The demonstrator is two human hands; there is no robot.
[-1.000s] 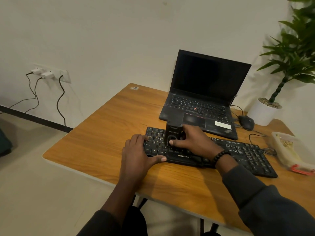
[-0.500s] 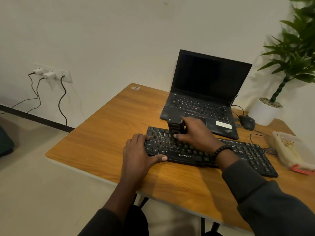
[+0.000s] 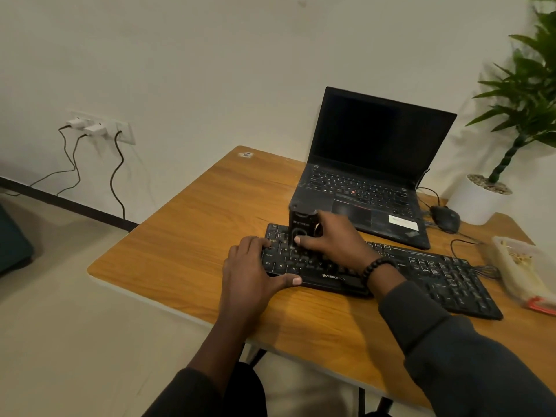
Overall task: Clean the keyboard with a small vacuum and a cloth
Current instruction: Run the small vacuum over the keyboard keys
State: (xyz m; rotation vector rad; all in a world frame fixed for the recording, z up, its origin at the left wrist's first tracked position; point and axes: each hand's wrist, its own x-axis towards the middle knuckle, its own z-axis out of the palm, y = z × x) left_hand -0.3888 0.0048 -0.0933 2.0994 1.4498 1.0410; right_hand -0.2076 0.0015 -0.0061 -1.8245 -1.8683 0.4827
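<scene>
The right hand (image 3: 337, 243) is wrapped around the black vacuum (image 3: 301, 225), which stands upright on the keys at the left part of the keyboard (image 3: 421, 275). The left hand (image 3: 252, 272) lies flat, fingers spread, pinning the keyboard's left end, thumb along its front edge. The keyboard sits on the counter (image 3: 192, 230), just before an open laptop (image 3: 376, 164).

Left half of table (image 3: 192, 224) was left bare; open approach was offered from left and near edges. Keyboard (image 3: 421, 275) rear was hemmed by laptop (image 3: 370, 188) just behind. Keyboard's right end was crowded by plastic container (image 3: 523, 266); mouse (image 3: 445, 218), cables and plant pot (image 3: 478, 203) were packed into far right corner.
</scene>
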